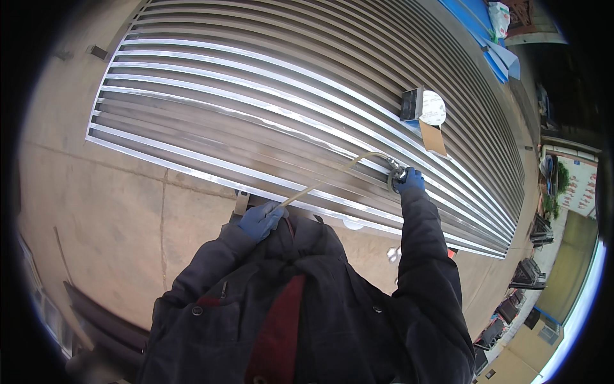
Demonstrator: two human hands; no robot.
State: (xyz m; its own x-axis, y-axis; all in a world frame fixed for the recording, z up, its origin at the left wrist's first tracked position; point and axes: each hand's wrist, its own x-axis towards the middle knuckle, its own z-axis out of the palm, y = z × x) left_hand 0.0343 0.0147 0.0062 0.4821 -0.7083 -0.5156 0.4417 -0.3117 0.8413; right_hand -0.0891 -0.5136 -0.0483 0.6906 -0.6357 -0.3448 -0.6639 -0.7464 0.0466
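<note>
A large slatted metal panel (211, 118) stretches in front of me, with bright bare slats among duller brownish ones. My right hand (412, 180), in a blue glove, is closed on a small air sander (394, 176) resting on slats at the right. From this tool a pale air hose (323, 181) curves back to the left. My left hand (261, 221), also blue-gloved, grips that hose by the panel's near edge, close to my chest. Beyond the sander, a dark box (411, 104), a white round sanding disc (434, 107) and a brown flat piece (433, 138) lie on the panel.
Concrete floor (121, 198) surrounds the panel. A white disc (353, 223) shows below its near edge. Blue sheeting (470, 19) lies at the far right. Dark stacked items (528, 274) and green plants (561, 179) line the right side. A dark brown beam (105, 320) is at lower left.
</note>
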